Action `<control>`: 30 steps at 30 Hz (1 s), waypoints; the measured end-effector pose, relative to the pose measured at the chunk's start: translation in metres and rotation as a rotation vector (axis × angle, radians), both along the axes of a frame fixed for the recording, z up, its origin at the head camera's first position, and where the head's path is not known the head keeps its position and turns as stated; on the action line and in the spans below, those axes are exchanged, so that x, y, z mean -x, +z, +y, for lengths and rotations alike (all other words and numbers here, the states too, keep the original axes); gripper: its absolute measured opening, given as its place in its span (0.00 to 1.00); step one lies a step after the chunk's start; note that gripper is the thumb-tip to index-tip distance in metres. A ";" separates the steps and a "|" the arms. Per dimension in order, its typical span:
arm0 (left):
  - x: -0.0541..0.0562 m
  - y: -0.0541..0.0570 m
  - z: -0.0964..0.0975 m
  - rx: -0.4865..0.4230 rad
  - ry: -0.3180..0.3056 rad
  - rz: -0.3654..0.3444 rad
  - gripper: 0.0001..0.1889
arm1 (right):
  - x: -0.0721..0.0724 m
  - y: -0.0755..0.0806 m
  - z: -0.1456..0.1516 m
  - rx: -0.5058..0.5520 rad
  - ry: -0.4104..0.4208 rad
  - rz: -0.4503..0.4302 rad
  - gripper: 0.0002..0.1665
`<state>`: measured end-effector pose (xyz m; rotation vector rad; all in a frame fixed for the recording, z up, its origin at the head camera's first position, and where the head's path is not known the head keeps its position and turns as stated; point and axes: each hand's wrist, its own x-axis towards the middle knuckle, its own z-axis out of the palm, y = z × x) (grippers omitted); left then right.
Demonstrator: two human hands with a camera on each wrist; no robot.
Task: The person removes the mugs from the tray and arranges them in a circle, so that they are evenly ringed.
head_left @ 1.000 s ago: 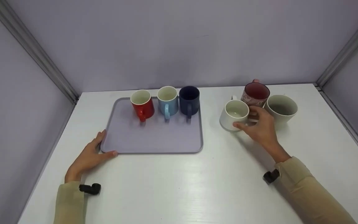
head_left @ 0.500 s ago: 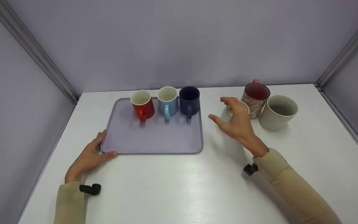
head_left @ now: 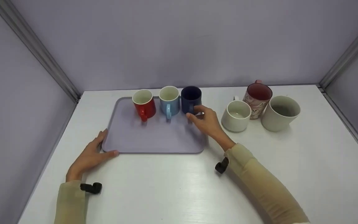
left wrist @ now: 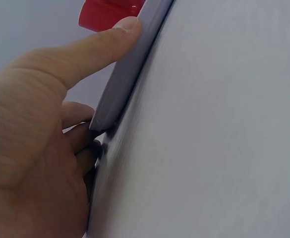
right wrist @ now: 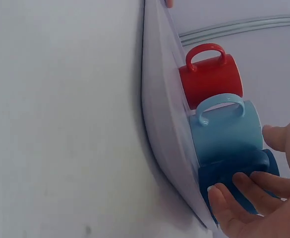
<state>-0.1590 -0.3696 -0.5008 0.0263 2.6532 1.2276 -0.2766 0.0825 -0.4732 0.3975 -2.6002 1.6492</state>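
Observation:
My right hand (head_left: pixel 209 123) is at the navy mug (head_left: pixel 191 98), which stands at the back right of the lavender tray (head_left: pixel 154 140). Its thumb and fingers are apart beside the mug's handle; in the right wrist view the fingers (right wrist: pixel 256 193) overlap the navy mug, and I cannot tell whether they touch it. My left hand (head_left: pixel 89 157) rests at the tray's front left corner, thumb along the front rim and fingers by the left side. Left of the navy mug stand a light blue mug (head_left: pixel 170 101) and a red mug (head_left: pixel 145 105), handles toward me.
Right of the tray stand a small white mug (head_left: pixel 235 119), a pink patterned mug (head_left: pixel 256 101) and a large off-white cup (head_left: pixel 278 115), close together. They stand on a white table (head_left: pixel 154 189). Pale walls (head_left: pixel 179 43) rise behind and at both sides.
My right hand has let go of the small white mug and moved left to the navy mug. The small white mug remains by the pink one. My left hand stays at the tray corner.

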 end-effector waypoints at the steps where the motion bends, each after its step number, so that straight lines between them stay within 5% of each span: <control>1: 0.000 0.000 0.000 -0.001 -0.002 0.001 0.62 | 0.001 -0.002 -0.002 0.010 -0.003 -0.010 0.24; 14: 0.000 0.002 0.001 0.016 0.003 -0.003 0.61 | 0.001 -0.014 -0.016 0.191 -0.023 -0.084 0.12; 30: 0.000 -0.002 -0.001 -0.007 -0.001 0.001 0.61 | -0.002 0.002 -0.008 0.320 -0.033 -0.198 0.15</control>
